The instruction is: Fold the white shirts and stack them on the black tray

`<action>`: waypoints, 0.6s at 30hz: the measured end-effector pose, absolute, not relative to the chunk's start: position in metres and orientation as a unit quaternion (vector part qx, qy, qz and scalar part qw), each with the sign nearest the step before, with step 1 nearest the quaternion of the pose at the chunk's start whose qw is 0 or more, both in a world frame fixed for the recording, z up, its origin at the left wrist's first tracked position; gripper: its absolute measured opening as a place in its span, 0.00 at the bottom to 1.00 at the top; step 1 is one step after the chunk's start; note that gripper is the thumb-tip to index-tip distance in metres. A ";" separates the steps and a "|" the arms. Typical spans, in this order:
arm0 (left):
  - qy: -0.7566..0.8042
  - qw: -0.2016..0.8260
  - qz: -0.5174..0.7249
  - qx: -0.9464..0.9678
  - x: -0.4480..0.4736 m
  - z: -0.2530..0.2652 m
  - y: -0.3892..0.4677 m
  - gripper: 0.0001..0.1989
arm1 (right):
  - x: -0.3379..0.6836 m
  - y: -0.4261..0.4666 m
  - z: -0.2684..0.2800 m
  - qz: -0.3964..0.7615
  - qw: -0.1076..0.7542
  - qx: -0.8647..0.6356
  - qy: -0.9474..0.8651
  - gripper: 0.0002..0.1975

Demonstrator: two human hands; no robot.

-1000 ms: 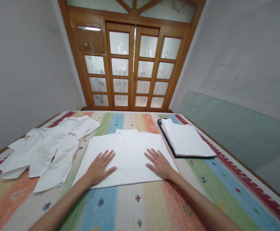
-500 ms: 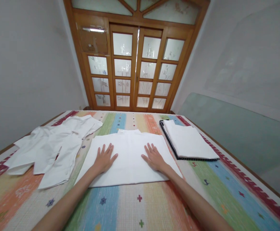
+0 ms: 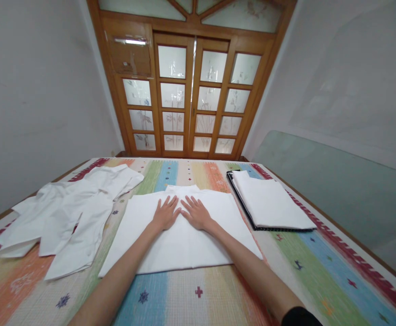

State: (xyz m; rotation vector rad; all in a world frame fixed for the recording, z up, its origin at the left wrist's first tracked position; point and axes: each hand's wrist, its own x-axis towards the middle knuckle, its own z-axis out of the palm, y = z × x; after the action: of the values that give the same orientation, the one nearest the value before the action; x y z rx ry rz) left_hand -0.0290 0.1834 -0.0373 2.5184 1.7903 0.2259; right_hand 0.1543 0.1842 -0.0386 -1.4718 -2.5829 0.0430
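A white shirt (image 3: 187,249), folded into a wide flat shape with its collar at the far edge, lies in front of me in the head view. My left hand (image 3: 166,214) rests palm down on it, fingers spread, just left of the middle. Close beside it, my right hand (image 3: 195,213) lies flat on the same cloth, fingers also spread. The thumbs almost meet near the shirt's centre line. Neither hand grips anything.
Loose white clothing (image 3: 72,213) lies rumpled at the left. On the right sits a folded white garment (image 3: 272,201) on top of a dark folded cloth (image 3: 240,203). A colourful striped cover (image 3: 171,296) lies beneath everything. Beyond are wooden doors (image 3: 189,99), with walls at both sides.
Both hands have slid inward over the shirt, from its left and right halves to the middle, staying flat. The view has shifted slightly.
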 end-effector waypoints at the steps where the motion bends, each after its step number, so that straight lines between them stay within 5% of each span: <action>1: 0.585 0.019 0.068 0.808 -0.031 -0.036 0.187 0.29 | 0.155 0.188 -0.038 0.015 0.080 -0.501 -0.861 0.30; 18: 0.661 -0.003 0.017 0.750 -0.104 -0.032 0.204 0.32 | 0.225 0.218 -0.035 0.027 0.022 -0.571 -0.820 0.31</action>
State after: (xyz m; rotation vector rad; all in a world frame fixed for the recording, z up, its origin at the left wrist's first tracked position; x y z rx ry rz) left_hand -0.1044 0.2043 -0.0321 2.3608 2.0823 0.0521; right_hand 0.2246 0.2177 -0.0352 -1.7698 -2.5420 0.0831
